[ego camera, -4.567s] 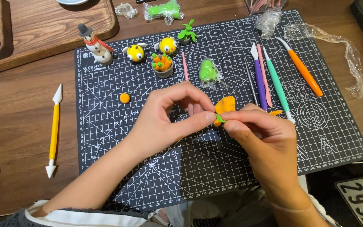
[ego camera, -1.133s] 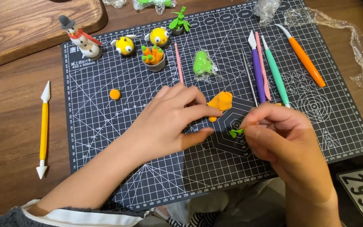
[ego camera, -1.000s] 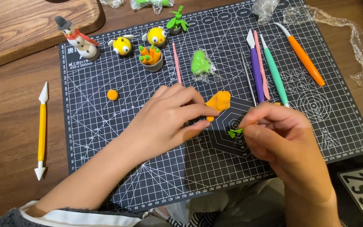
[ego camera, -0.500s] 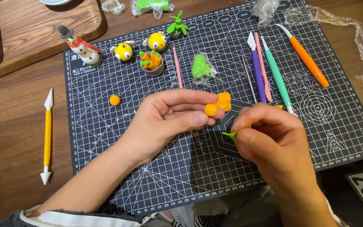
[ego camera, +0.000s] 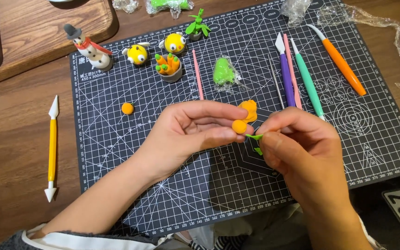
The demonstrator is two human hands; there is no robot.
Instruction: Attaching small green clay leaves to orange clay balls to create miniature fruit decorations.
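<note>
left hand [ego camera: 186,134] pinched a small orange clay ball [ego camera: 239,126] between thumb and fingertips, over the middle of the dark gridded cutting mat [ego camera: 130,153]; ball looked smooth, matte, near round; right hand [ego camera: 302,148] was closed narrow on a thin green clay leaf piece [ego camera: 255,137], soft and flat with pointed tips, its tip just beside the ball; cannot tell if they touched; a second green scrap [ego camera: 258,151] showed just below the right fingers; a flattened orange clay lump [ego camera: 248,109] lay on the mat just beyond the ball.

far edge of mat: snowman figure [ego camera: 89,46] with grey hat and red scarf, two round yellow clay figures [ego camera: 137,54] [ego camera: 175,43], small pot of orange carrots [ego camera: 169,66], green clay sprig [ego camera: 197,28]; a thin pink stick [ego camera: 197,74]; green clay in clear crinkled wrap [ego camera: 225,71]; plastic sculpting tools to the right: purple [ego camera: 285,76], teal [ego camera: 309,83], orange [ego camera: 341,62]; loose orange ball [ego camera: 127,108] on the left part of the mat; yellow double-ended tool [ego camera: 52,148] on the wooden table [ego camera: 10,139] left of the mat; clear film [ego camera: 394,41] far right.

vs 0.5 s earlier: hands sat in about the same place; ball was still in the left pinch; green piece was closer to the ball and slightly higher.
</note>
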